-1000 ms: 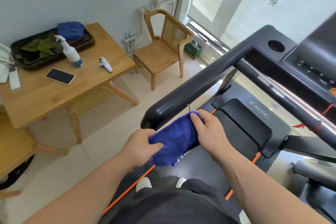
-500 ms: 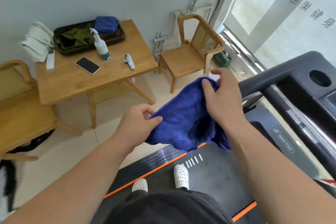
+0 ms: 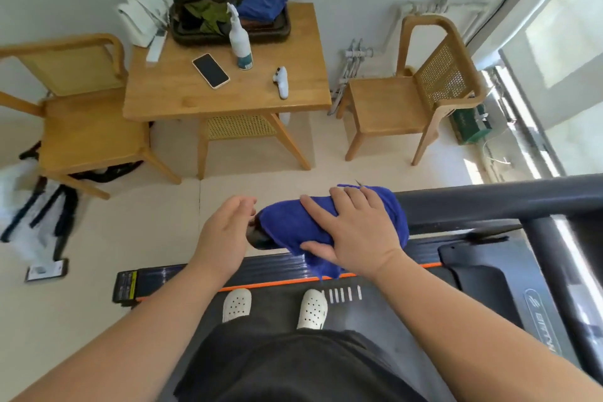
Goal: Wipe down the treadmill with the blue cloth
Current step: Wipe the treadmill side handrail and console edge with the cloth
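The blue cloth [image 3: 293, 225] is draped over the free end of the treadmill's dark handrail [image 3: 473, 202]. My right hand [image 3: 352, 232] lies on top of the cloth and wraps it around the rail, thumb underneath. My left hand [image 3: 225, 232] hovers just left of the rail's end, fingers apart, holding nothing. I stand on the treadmill belt [image 3: 375, 313] in white clogs; an orange stripe runs along the deck edge.
A wooden table [image 3: 182, 98] stands across the floor with a spray bottle [image 3: 240, 39], a phone [image 3: 210, 70], a white remote [image 3: 281, 82] and a dark tray [image 3: 280, 33] of cloths. Wooden chairs [image 3: 421, 91] flank it. Bags lie on the floor at left.
The cloth, held spread between both hands in the air, now lies on the handrail end under my right hand. My left hand has let go. The view has turned left.
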